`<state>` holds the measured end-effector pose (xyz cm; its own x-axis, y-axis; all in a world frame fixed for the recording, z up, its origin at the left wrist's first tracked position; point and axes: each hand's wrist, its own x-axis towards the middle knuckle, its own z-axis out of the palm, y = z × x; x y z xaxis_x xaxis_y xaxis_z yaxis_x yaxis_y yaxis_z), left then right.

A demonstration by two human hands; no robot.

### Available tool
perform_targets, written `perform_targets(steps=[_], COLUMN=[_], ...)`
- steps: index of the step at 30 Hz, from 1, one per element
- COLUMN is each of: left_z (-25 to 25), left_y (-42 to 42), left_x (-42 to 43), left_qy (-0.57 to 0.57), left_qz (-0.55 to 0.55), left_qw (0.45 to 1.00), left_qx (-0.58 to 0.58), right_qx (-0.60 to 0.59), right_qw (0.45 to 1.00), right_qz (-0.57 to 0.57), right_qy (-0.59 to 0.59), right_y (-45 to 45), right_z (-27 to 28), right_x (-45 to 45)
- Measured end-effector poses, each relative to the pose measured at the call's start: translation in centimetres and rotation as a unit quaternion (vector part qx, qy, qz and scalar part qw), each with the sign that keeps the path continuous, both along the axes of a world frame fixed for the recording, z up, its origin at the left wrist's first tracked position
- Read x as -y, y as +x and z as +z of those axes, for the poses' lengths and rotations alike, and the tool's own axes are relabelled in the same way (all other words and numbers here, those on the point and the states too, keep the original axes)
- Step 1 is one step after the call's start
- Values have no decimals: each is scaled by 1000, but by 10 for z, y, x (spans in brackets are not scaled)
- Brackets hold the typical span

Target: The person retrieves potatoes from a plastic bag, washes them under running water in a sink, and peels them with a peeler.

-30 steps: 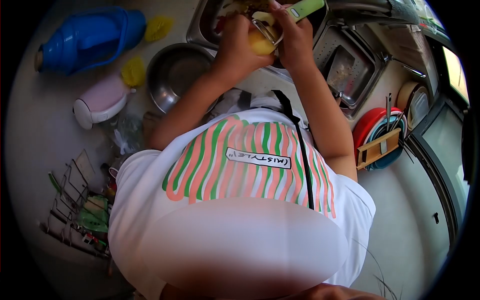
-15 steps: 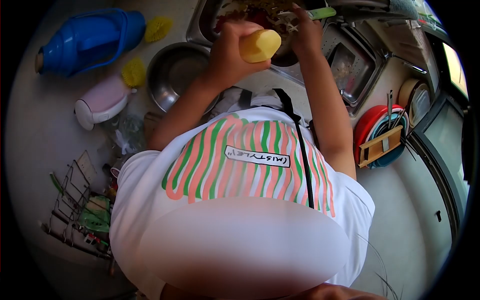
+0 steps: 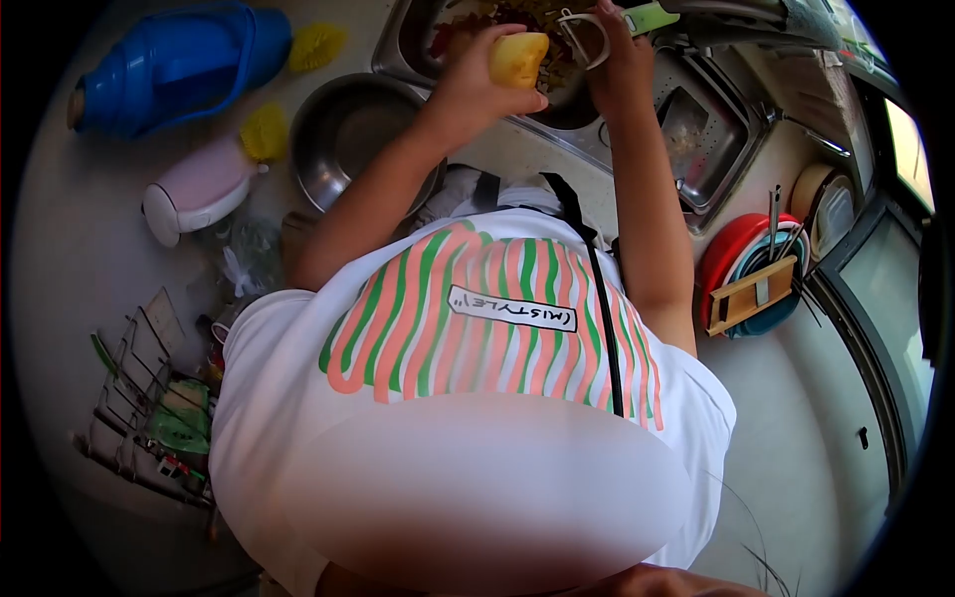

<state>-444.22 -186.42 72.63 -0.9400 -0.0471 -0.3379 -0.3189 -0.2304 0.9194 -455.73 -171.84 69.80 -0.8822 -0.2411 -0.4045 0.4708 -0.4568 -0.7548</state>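
Note:
A yellow potato [image 3: 518,60], partly peeled, is gripped in my left hand [image 3: 476,92] over the sink. My right hand [image 3: 625,70] is closed round a peeler with a green handle [image 3: 652,17]; its white head points left, a short way from the potato. Peelings [image 3: 542,15] lie in the sink basin [image 3: 398,45] beneath both hands. The potato's end facing my right hand shows some darker, brownish patches.
A steel bowl [image 3: 348,134] stands left of the sink. Farther left are a blue thermos [image 3: 169,70], a pink kettle [image 3: 204,184] and yellow scrubbers [image 3: 316,47]. A draining tray [image 3: 731,109] and stacked basins with a wooden slicer [image 3: 751,296] are on the right.
The peeler has come off the potato and moved right with my right hand. My left hand has turned the potato and shifted it slightly up.

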Motion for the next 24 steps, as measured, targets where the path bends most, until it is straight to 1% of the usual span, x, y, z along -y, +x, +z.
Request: perform_targets(steps=[2,3,4,6,9,11,12,13,14,16,17,18,19,21,22,23,24], left_z=[2,2,3,10,15,19,22,32,33,29,22,18,15,4,1,1,2], left_y=[-1,-2,-4,-8,-5,0,4,10,9,9,7,9,7,0,-2,-4,-6], left_x=[-4,-6,-5,0,5,4,2,-4,-5,-4,-3,-3,-4,-8,-9,-8,-7], left_qy=[17,8,11,20,52,73,85,86,88,92,46,40,34,28,24,20,14], left_qz=[1,3,-19,-63,-100,-73,-60,-22,-30,-40,-43,-35,-31,-4,-26,-48,-71], left_qw=[1000,1000,1000,997,991,993,993,994,995,995,997,997,997,997,997,996,995], left_qx=[15,19,22,29,68,63,60,56,45,24,42,58,70,73,70,70,67], right_qx=[-32,-54,-130,-141,-136,-89,-64,-104,-264,-173,-128,-79,-31,-87,-109,-120,-123], right_qw=[998,985,948,944,945,984,995,955,852,924,946,963,975,982,983,948,928], right_qz=[55,144,223,232,239,131,74,119,96,65,44,20,-8,45,73,170,276], right_qy=[-4,81,185,186,179,81,31,249,442,334,295,257,219,159,129,242,216], right_y=[10,15,16,16,11,0,-7,-22,-29,-28,-21,-12,-4,1,8,12,11], right_z=[11,26,40,47,36,8,-11,-36,-84,-80,-59,-24,-3,0,2,30,40], right_x=[6,9,8,14,13,16,15,-2,-18,-23,-16,-4,3,8,9,12,13])
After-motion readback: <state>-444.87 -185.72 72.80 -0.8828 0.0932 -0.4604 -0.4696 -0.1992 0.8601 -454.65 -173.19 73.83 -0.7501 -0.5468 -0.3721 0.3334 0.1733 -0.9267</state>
